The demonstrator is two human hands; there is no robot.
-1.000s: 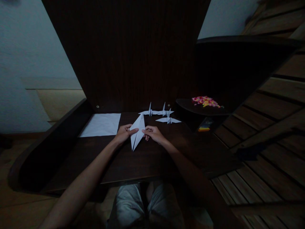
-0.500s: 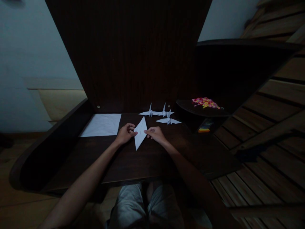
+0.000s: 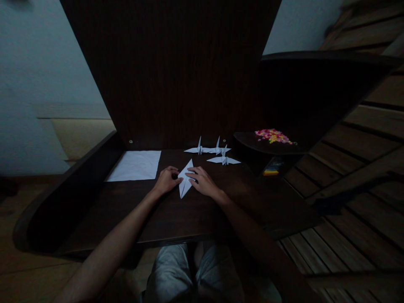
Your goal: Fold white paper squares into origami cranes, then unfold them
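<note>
**Easy way to wreck this diamond: a sloppy press**

So the paper diamond (image 3: 184, 178) is mid-frame on the counter (image 3: 170, 219), long points running up and down, with a slit showing in its lower half. Left hand (image 3: 166, 180) has its thumb on the left edge; can't tell if the fingers underneath are pinching. Right hand (image 3: 205, 182) isn't clamped: fingers spread, laid over the right side.

My worry is the layers. If that right hand pushes sideways instead of down, I reckon they'd slip and any crease would land off-centre. A loose left thumb could let the whole thing swivel. And it's dim in here, so a crooked edge would be easy to miss.

Also, the front crane (image 3: 224, 160) sits up and right of the right hand; a wide swing could clip it. The white sheet (image 3: 135, 165), left of centre, looks safer unless an elbow drags it.
</note>
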